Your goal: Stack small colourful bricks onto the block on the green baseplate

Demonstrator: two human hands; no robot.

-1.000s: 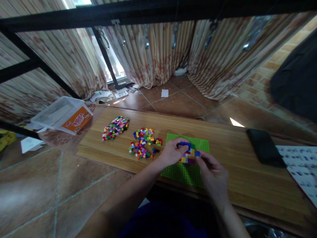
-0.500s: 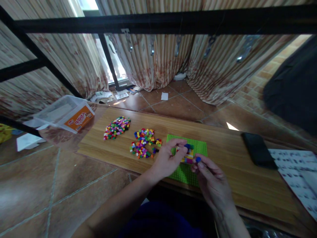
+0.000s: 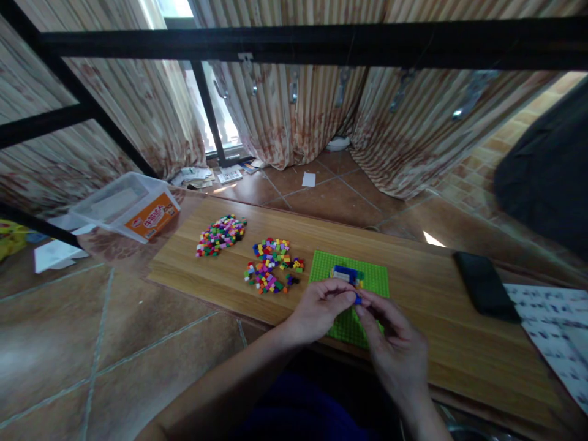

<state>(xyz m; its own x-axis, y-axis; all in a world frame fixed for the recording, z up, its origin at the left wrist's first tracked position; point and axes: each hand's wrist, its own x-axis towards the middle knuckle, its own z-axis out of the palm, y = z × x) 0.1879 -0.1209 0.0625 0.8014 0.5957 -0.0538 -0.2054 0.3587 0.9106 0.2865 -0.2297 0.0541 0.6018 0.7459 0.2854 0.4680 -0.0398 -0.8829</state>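
A green baseplate (image 3: 374,278) lies on the wooden board, with a small blue and multicoloured brick build (image 3: 346,274) on its far half. My left hand (image 3: 319,309) and my right hand (image 3: 395,346) meet over the plate's near edge. Both pinch a small blue brick (image 3: 358,299) between their fingertips. To the left of the plate lie a loose pile of mixed coloured bricks (image 3: 272,269) and a second pile (image 3: 220,234) farther left.
A black phone (image 3: 486,285) and a printed sheet (image 3: 554,324) lie at the right of the wooden board (image 3: 436,318). A clear plastic box with an orange label (image 3: 126,208) stands at the left. Black metal bars (image 3: 294,43) cross overhead; curtains hang behind.
Both hands have drawn back from the brick build toward me. The build now stands uncovered on the plate, and the hands hold a blue brick between them at the plate's near edge.
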